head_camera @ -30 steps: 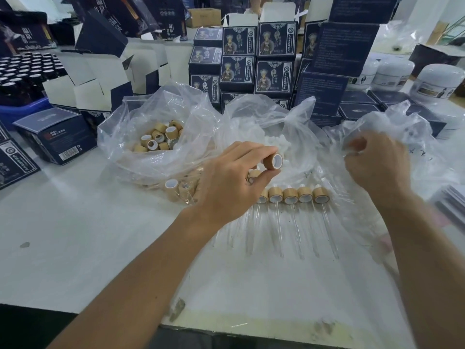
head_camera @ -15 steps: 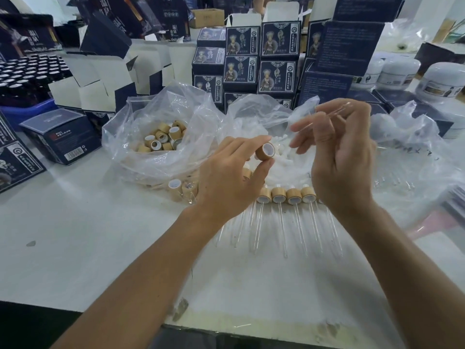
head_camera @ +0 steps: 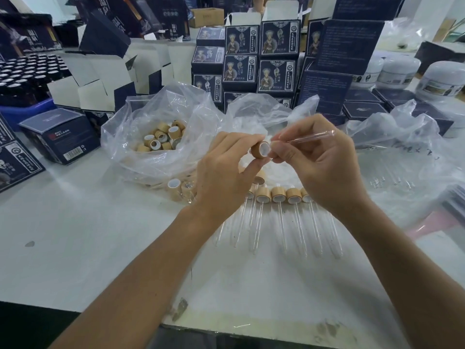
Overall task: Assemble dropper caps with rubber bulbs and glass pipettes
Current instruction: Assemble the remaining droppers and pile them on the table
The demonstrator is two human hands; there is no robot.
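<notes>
A bamboo dropper cap (head_camera: pixel 261 150) is pinched between the left hand's (head_camera: pixel 224 177) thumb and fingers, its white-lined opening facing right. Touching that opening, a glass pipette (head_camera: pixel 310 136) is pinched by the right hand (head_camera: pixel 324 162) and slants up to the right. Just nearer lies a row of assembled droppers (head_camera: pixel 278 197) (pipettes pointing near) on the white table (head_camera: pixel 88 243). Far left, a clear plastic bag (head_camera: pixel 141 127) holds loose caps (head_camera: pixel 161 139).
</notes>
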